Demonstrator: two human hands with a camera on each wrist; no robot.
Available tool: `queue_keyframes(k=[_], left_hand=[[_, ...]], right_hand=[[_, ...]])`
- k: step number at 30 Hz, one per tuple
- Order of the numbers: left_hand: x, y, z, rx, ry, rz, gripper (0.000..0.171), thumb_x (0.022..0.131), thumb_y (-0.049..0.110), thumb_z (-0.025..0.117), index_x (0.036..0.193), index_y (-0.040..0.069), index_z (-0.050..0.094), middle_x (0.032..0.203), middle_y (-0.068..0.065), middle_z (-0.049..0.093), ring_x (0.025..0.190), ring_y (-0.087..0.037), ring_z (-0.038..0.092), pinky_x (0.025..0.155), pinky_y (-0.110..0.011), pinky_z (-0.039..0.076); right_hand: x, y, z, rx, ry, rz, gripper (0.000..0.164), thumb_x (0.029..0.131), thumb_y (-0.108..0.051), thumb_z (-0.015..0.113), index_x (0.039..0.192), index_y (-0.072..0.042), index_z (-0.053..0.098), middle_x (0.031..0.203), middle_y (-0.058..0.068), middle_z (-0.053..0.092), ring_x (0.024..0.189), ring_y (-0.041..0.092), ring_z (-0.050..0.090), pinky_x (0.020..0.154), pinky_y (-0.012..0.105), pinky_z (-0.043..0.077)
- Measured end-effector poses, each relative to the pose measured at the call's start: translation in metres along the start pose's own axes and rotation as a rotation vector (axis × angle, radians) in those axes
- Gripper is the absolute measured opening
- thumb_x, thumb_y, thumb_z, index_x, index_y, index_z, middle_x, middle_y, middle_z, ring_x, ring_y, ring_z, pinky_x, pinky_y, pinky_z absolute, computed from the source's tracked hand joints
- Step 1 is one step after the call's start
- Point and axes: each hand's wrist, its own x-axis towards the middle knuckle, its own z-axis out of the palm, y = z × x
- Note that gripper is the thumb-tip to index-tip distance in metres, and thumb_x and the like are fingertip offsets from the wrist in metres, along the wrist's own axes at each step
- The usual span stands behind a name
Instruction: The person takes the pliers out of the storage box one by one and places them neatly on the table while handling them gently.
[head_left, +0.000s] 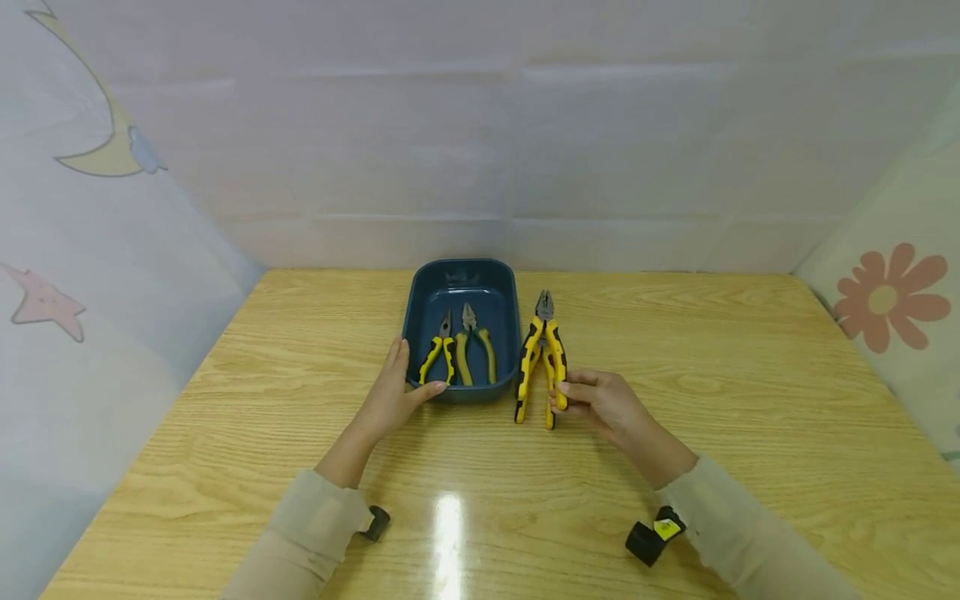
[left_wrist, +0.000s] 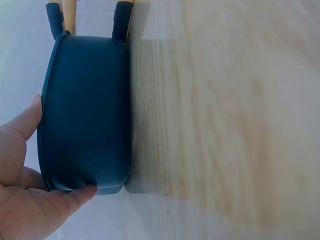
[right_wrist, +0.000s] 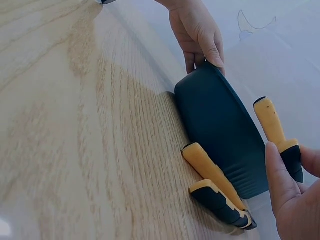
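My left hand (head_left: 390, 392) grips the near left corner of a dark blue tray (head_left: 465, 395), its thumb at the rim. Inside the tray lie needle-nose pliers (head_left: 426, 363) with yellow and black handles, and pliers (head_left: 491, 354) with dull yellow-green handles. To the right of the tray, my right hand (head_left: 603, 404) pinches one handle of yellow and black combination pliers (head_left: 555, 342), which point away from me. Beneath these, a second pair of yellow-handled pliers (right_wrist: 210, 172) rests on the table beside the tray; its head is mostly hidden.
The wooden table (head_left: 712, 358) extends to both sides and ends at a pale cloth wall (head_left: 637, 167) just behind the tray. Patterned cloth stands at left and right. Each wrist wears a small black device (head_left: 647, 542).
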Motion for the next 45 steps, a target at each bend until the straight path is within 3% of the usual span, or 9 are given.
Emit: queue_keyframes(k=[9,14,18,26,34,40,45], left_hand=[[0.0,0.0,-0.001,-0.001,0.0,-0.005,0.092,0.079,0.042,0.057,0.137,0.0,-0.002,0.142,-0.011,-0.011,0.128,-0.031,0.002,0.099,-0.046,0.016],[0.0,0.001,-0.001,0.005,-0.003,-0.006,0.094,0.078,0.044,0.057,0.137,-0.001,-0.001,0.142,-0.012,-0.011,0.128,-0.031,0.002,0.099,-0.045,0.016],[0.0,0.001,-0.001,0.009,0.001,-0.007,0.094,0.078,0.044,0.057,0.137,-0.001,-0.001,0.142,-0.013,-0.01,0.128,-0.031,0.002,0.099,-0.045,0.015],[0.001,-0.001,0.001,-0.007,0.0,-0.021,0.092,0.079,0.042,0.057,0.137,0.0,-0.002,0.142,-0.012,-0.011,0.128,-0.029,0.0,0.1,-0.044,0.014],[0.001,-0.001,0.001,-0.003,-0.001,-0.019,0.09,0.081,0.038,0.058,0.137,0.0,-0.002,0.142,-0.013,-0.009,0.128,-0.029,0.0,0.1,-0.045,0.014],[0.001,-0.001,0.001,0.001,0.0,-0.012,0.09,0.081,0.039,0.057,0.137,0.0,-0.002,0.142,-0.013,-0.01,0.128,-0.028,-0.001,0.1,-0.045,0.014],[0.001,0.0,0.001,0.004,-0.001,-0.011,0.09,0.081,0.038,0.057,0.137,-0.001,-0.002,0.142,-0.012,-0.011,0.128,-0.028,-0.001,0.1,-0.045,0.013]], right_hand=[[-0.004,0.002,-0.006,0.004,-0.023,0.005,0.044,0.087,0.002,0.045,0.121,0.024,0.026,0.088,0.015,0.055,0.082,0.021,0.059,0.081,0.038,0.043],[-0.007,0.002,-0.009,-0.019,-0.025,0.0,0.046,0.088,0.0,0.044,0.123,0.023,0.024,0.098,0.026,0.052,0.085,0.022,0.058,0.08,0.036,0.044],[-0.01,0.004,-0.011,-0.028,-0.016,0.006,0.048,0.089,0.0,0.044,0.124,0.022,0.02,0.11,0.037,0.04,0.091,0.025,0.056,0.082,0.037,0.042],[-0.013,0.007,-0.015,-0.042,-0.002,0.021,0.048,0.089,0.0,0.043,0.123,0.024,0.019,0.116,0.042,0.03,0.1,0.033,0.05,0.083,0.036,0.041],[-0.017,0.011,-0.022,-0.037,0.033,0.022,0.046,0.088,0.001,0.045,0.122,0.024,0.024,0.111,0.039,0.037,0.091,0.025,0.056,0.08,0.034,0.044],[-0.019,0.012,-0.029,-0.017,0.036,0.026,0.048,0.087,0.002,0.046,0.122,0.024,0.022,0.1,0.028,0.051,0.085,0.021,0.058,0.077,0.032,0.046],[-0.02,0.014,-0.034,-0.031,0.035,0.032,0.049,0.087,0.002,0.046,0.122,0.025,0.02,0.107,0.034,0.043,0.088,0.024,0.057,0.078,0.034,0.045]])
